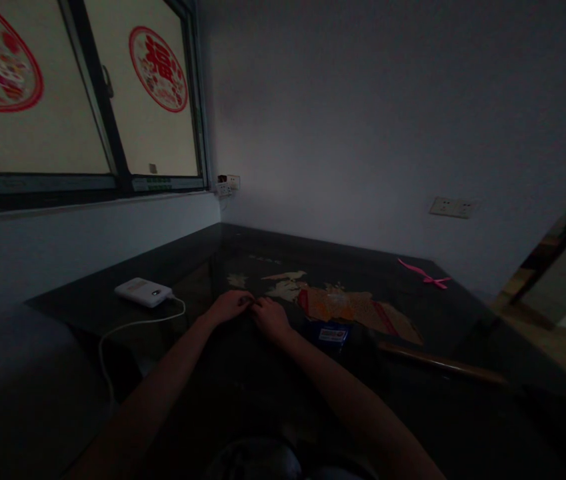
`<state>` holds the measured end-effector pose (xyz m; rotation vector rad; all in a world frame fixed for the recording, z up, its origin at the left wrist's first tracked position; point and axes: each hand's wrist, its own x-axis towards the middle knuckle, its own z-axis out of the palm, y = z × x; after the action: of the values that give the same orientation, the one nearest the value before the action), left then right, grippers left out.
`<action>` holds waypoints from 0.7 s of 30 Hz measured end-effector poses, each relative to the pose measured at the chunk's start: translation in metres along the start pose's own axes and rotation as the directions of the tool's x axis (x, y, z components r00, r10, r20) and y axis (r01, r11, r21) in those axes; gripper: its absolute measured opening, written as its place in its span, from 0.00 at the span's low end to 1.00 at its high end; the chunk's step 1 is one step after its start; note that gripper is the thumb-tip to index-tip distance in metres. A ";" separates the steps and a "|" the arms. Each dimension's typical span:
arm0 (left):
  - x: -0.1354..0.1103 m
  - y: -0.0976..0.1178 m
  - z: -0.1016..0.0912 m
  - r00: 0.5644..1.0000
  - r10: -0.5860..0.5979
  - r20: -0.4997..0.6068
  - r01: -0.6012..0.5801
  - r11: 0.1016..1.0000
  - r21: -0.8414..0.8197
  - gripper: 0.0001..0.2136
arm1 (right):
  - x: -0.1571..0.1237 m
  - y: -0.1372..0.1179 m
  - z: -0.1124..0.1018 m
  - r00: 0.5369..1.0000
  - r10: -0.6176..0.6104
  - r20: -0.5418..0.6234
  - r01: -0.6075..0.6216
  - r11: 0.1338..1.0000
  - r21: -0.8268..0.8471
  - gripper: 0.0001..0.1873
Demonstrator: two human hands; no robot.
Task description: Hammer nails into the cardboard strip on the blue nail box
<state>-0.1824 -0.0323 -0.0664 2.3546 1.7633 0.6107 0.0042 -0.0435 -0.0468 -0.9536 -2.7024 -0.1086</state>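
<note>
My left hand [229, 307] and my right hand [270, 318] meet over the dark tabletop [273, 393], fingertips close together. Both sets of fingers are curled in. Something small and dark may lie between them, but the dim light hides what it is. Just right of my right hand lies a torn piece of cardboard [330, 305] with red and orange print. A blue box [333, 335] with a white label sits at its near edge, partly under it.
A white power bank [143, 292] with a white cable [147, 321] lies at the left. A brown wooden stick [443, 363] rests at the right, with a pink ribbon [425, 274] farther back. Wall and window border the table.
</note>
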 end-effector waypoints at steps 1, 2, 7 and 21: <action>0.000 0.000 0.000 1.000 0.002 -0.003 -0.002 1.000 0.001 0.13 | -0.001 -0.001 -0.002 1.000 0.003 -0.004 -0.003 1.000 0.000 0.14; 0.000 0.000 0.000 1.000 0.006 -0.005 -0.006 1.000 0.001 0.13 | -0.003 -0.002 -0.004 1.000 0.006 -0.010 -0.006 1.000 0.000 0.14; 0.000 0.003 -0.001 0.999 -0.001 -0.049 0.001 1.000 -0.002 0.14 | -0.029 -0.013 -0.023 0.998 -0.047 -0.043 0.048 0.998 0.027 0.15; 0.002 0.012 0.002 0.987 0.031 -0.156 -0.036 0.999 -0.027 0.14 | -0.249 0.091 -0.080 0.948 0.298 -0.114 -0.284 0.950 0.127 0.17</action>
<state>-0.1703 -0.0339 -0.0637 2.3795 1.7652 0.8417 0.2649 -0.1359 -0.0411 -1.2517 -2.3907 0.0350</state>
